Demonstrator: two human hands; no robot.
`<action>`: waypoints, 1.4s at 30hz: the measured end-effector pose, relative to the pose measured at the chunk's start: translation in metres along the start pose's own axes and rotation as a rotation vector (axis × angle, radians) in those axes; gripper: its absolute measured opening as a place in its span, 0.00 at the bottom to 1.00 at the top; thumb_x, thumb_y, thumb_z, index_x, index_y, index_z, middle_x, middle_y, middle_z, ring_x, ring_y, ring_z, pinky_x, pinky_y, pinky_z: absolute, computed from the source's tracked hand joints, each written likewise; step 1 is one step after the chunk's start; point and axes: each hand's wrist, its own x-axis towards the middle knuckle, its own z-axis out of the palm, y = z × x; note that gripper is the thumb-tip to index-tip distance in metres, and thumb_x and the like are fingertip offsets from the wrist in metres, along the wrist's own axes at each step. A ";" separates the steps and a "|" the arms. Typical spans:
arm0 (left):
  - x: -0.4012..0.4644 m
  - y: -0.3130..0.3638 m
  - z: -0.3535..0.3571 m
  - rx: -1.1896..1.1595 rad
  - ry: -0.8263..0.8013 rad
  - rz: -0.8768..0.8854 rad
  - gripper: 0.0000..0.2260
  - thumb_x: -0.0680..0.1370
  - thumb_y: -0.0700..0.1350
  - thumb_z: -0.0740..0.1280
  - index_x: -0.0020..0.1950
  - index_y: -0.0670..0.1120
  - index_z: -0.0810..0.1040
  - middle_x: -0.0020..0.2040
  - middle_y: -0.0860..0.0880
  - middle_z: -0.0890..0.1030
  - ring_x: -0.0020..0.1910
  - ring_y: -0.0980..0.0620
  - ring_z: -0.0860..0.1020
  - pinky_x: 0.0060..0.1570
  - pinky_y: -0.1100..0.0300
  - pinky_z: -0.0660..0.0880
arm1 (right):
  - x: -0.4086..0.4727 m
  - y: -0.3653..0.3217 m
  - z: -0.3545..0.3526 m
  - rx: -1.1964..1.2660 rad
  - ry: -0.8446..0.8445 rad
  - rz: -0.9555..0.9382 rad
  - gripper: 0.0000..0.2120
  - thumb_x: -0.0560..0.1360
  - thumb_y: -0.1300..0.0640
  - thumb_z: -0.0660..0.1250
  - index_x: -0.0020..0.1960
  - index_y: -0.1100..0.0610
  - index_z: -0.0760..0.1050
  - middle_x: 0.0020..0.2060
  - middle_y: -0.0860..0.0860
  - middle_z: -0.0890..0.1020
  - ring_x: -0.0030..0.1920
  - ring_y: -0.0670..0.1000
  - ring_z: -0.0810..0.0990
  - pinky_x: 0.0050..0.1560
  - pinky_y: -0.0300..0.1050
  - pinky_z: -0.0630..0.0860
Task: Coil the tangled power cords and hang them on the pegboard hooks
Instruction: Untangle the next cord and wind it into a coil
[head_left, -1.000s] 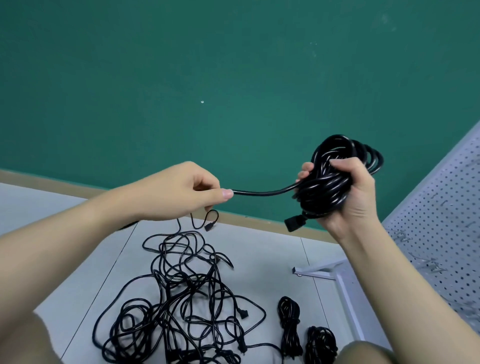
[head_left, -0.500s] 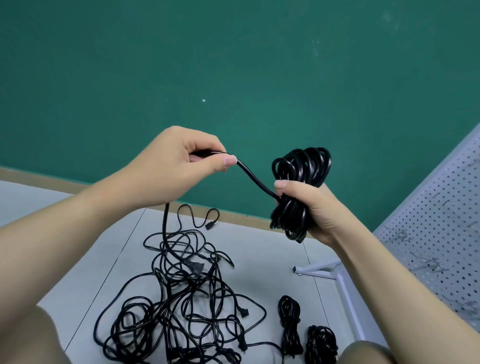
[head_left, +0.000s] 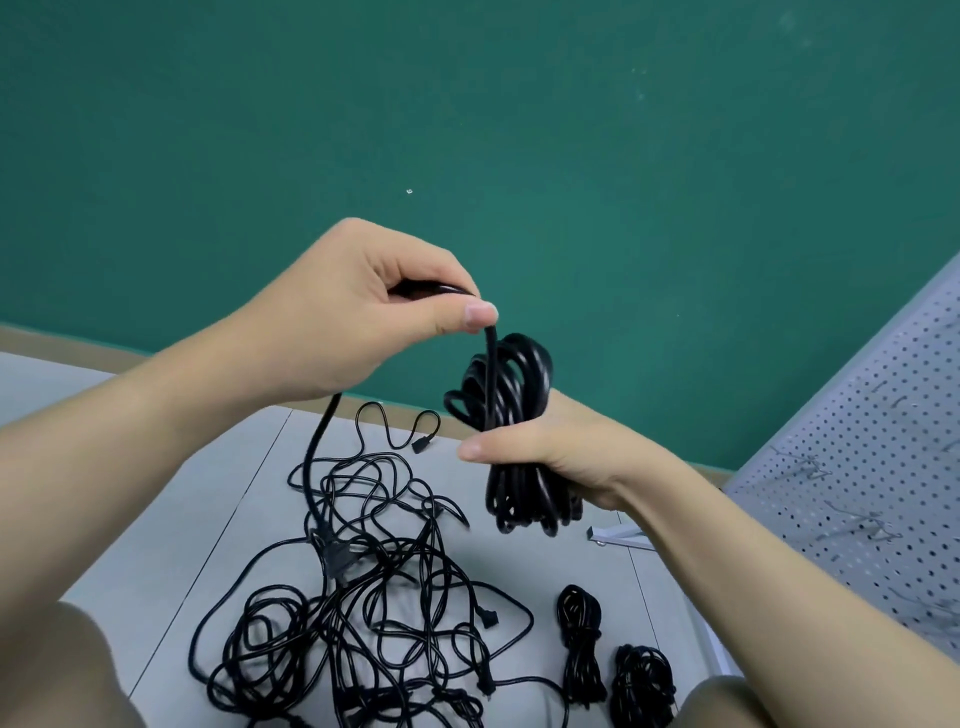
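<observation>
Head camera view, looking down over a grey floor (head_left: 182, 519) below a green wall (head_left: 467, 130): a person winds a black power cord into a hank. At left, the left hand (head_left: 358, 322) pinches the free run of the cord (head_left: 491, 374) between thumb and forefinger and lifts it above the bundle, apparently to lay on another turn; the cord's slack drops behind that wrist to the floor. Below, toward the floor's near edge, one tangled heap of cords (head_left: 363, 597) waits, its strands too knotted to count, though at least three plug ends show. At centre, the right hand (head_left: 561, 457) is clenched round the waist of the coiled bundle (head_left: 511, 431), held upright so that the loops stay stacked. Two finished small coils (head_left: 582, 644) lie side by side near the floor's near right edge, probably set aside for hanging. At right leans one white pegboard (head_left: 872, 441), several wire hooks on it, all bare; no cord hangs there yet.
</observation>
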 end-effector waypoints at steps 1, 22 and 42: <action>0.001 0.003 0.002 -0.010 -0.036 0.002 0.10 0.74 0.53 0.73 0.43 0.46 0.86 0.36 0.44 0.83 0.36 0.44 0.75 0.37 0.58 0.71 | 0.001 -0.001 0.005 -0.023 -0.011 0.007 0.37 0.64 0.51 0.80 0.63 0.70 0.70 0.52 0.66 0.79 0.49 0.52 0.76 0.59 0.57 0.81; 0.000 -0.077 0.044 -0.270 -0.408 -0.633 0.08 0.72 0.38 0.62 0.32 0.46 0.72 0.32 0.47 0.67 0.33 0.49 0.60 0.32 0.57 0.65 | -0.018 -0.015 0.018 0.375 -0.291 0.031 0.24 0.59 0.55 0.76 0.51 0.64 0.75 0.40 0.57 0.76 0.36 0.50 0.77 0.40 0.45 0.77; -0.015 -0.039 0.053 0.447 -0.387 -0.445 0.17 0.86 0.51 0.58 0.44 0.49 0.80 0.26 0.53 0.68 0.24 0.57 0.67 0.28 0.64 0.62 | -0.001 0.014 -0.029 0.663 0.219 0.108 0.14 0.65 0.58 0.77 0.45 0.57 0.74 0.41 0.58 0.78 0.32 0.50 0.79 0.34 0.45 0.76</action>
